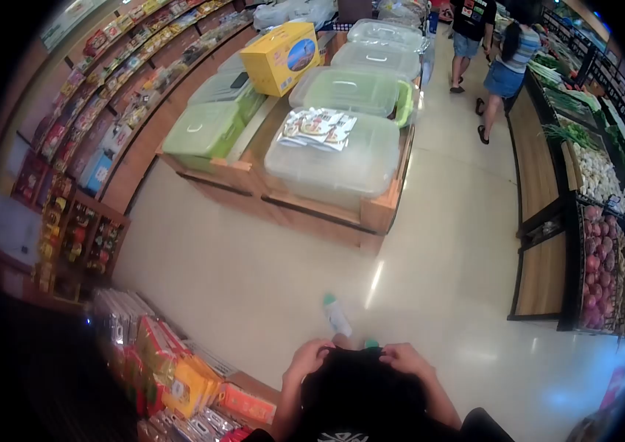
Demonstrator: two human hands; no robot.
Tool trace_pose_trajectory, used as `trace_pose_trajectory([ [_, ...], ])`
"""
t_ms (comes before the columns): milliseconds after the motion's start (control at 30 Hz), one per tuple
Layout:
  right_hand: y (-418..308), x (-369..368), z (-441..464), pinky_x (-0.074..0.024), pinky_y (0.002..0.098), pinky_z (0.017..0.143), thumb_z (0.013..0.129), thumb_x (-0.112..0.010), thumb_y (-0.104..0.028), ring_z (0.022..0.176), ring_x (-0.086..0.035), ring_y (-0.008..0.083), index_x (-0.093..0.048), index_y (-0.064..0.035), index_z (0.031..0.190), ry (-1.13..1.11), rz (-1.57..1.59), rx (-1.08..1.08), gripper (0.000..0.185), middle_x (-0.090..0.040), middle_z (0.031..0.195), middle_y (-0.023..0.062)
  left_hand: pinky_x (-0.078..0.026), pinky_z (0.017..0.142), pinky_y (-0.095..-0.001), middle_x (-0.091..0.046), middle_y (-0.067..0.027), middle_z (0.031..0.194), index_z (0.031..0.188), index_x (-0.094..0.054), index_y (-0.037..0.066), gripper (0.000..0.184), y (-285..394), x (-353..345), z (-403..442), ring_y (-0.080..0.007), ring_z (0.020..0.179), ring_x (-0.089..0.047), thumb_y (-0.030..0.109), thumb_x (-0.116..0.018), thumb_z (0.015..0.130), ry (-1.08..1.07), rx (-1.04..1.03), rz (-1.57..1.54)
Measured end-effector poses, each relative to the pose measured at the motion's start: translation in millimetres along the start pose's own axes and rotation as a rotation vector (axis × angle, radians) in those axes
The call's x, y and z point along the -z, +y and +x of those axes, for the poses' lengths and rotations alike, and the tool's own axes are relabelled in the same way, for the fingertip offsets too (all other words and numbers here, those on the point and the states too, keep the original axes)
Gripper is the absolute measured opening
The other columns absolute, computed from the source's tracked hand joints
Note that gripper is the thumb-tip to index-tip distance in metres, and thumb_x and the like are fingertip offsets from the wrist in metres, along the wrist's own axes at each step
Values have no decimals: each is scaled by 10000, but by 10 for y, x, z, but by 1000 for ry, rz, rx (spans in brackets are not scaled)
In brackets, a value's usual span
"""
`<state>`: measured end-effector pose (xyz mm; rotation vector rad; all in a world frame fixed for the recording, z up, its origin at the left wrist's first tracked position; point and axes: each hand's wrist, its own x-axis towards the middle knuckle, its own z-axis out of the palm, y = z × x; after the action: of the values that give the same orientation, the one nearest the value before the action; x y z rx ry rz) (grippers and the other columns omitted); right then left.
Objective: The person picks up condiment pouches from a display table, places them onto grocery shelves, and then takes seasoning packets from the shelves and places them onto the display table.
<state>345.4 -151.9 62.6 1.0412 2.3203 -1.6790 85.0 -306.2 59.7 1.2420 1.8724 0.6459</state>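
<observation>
My left hand is closed on the edge of the black shirt at the lower middle of the head view. On the other side of the same cloth, my right hand has its fingers curled over the edge. The cloth stretches between the two hands, with a white print near the bottom of the view. Both thumbs are partly hidden. Beyond the cloth a white shoe with a green tip shows on the floor, and a second green tip peeks out by my right hand.
A wooden display stand holds lidded plastic bins and a yellow box. Packaged goods stand close at left. Vegetable racks with onions line the right. Two people walk in the aisle.
</observation>
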Motion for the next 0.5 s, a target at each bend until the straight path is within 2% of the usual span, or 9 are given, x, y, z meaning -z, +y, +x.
trace_pose_trajectory([
  [100, -103, 11, 410, -505, 386, 681, 816, -660, -229, 723, -636, 325, -667, -51, 966, 65, -53, -29, 233, -664, 786, 165, -484, 794, -390, -643, -128, 949, 1023, -634, 110, 213, -211, 294, 342, -322, 916, -607, 48, -590, 825, -9, 12, -2],
  [167, -110, 33, 736, -516, 403, 711, 804, -625, -169, 738, -642, 336, -674, -62, 991, 201, -63, -58, 221, -666, 781, 163, -476, 816, -396, -634, -143, 951, 1034, -630, 114, 222, -321, 478, 591, -334, 939, -594, 53, -592, 824, -38, 64, -54],
  [233, -215, 91, 1019, -519, 413, 724, 796, -604, -138, 745, -642, 345, -673, -62, 999, 306, -136, -76, 227, -663, 771, 166, -462, 846, -404, -618, -158, 971, 1074, -611, 113, 246, -440, 630, 797, -346, 962, -575, 69, -591, 833, -29, 27, 78],
  [367, -269, 307, 1590, -518, 423, 699, 771, -568, -98, 707, -634, 343, -630, -69, 1076, 303, -153, -94, 312, -637, 712, 173, -435, 895, -417, -588, -178, 1010, 1150, -566, 103, 304, -702, 739, 1130, -358, 992, -544, 118, -597, 848, 21, -15, 116],
  [400, -284, 323, 1729, -516, 422, 696, 769, -568, -94, 707, -636, 338, -622, -68, 1086, 301, -137, -89, 322, -638, 714, 172, -448, 876, -413, -585, -171, 1024, 1169, -544, 81, 337, -703, 792, 1209, -350, 984, -556, 166, -619, 851, -10, -42, 118],
  [500, -445, 388, 2124, -509, 406, 685, 762, -583, -81, 703, -636, 313, -608, -62, 1099, 284, -91, -51, 338, -637, 714, 165, -460, 866, -408, -586, -168, 1029, 1154, -550, 66, 339, -718, 876, 1505, -354, 979, -568, 189, -634, 850, -58, -120, 26],
])
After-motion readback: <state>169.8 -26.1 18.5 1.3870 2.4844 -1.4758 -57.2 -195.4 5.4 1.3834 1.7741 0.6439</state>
